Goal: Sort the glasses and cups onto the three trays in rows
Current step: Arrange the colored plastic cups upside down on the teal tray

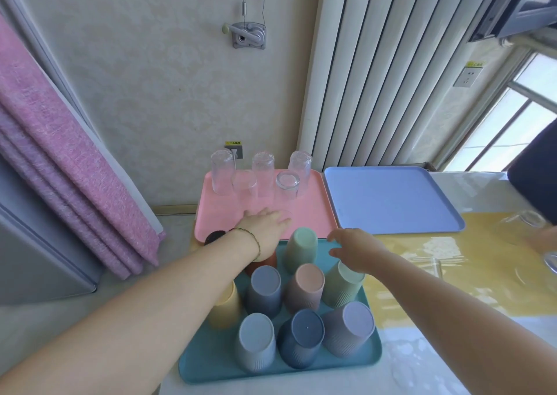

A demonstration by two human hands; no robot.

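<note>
Several clear glasses (263,171) stand upside down in two rows at the back of the pink tray (310,214). My left hand (265,229) reaches palm down over the front of that tray and grips a clear glass (284,213) from above; only a faint rim shows past the fingers. Several coloured cups (304,286) stand upside down in rows on the teal tray (211,361). My right hand (355,250) hovers above a green cup (340,289), its fingers relaxed and holding nothing. The blue tray (388,201) lies to the right of the pink one with nothing on it.
More clear glasses (530,223) lie at the right on the yellow table cover (482,274). A dark sleeve (536,177) of another person shows at the right edge. A dark cup (215,237) sits by the pink tray's front left corner. A wall and radiator stand behind the trays.
</note>
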